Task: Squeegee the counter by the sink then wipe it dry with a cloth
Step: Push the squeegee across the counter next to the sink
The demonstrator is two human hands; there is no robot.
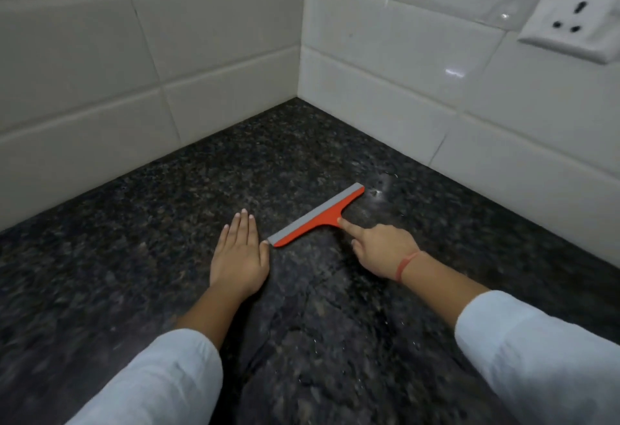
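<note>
An orange squeegee [312,220] with a grey rubber blade lies across the dark speckled granite counter [235,169], its blade facing the wall corner. My right hand [379,250] grips its handle, which is hidden under the hand, with the index finger stretched along the neck. My left hand [239,257] rests flat on the counter, palm down, its thumb touching the blade's left end. Water drops glisten on the counter near the blade's right end. No cloth or sink is in view.
White tiled walls [151,55] meet in a corner behind the counter. A white wall socket [570,18] sits on the right wall at the upper right. A thin crack line runs across the stone toward me.
</note>
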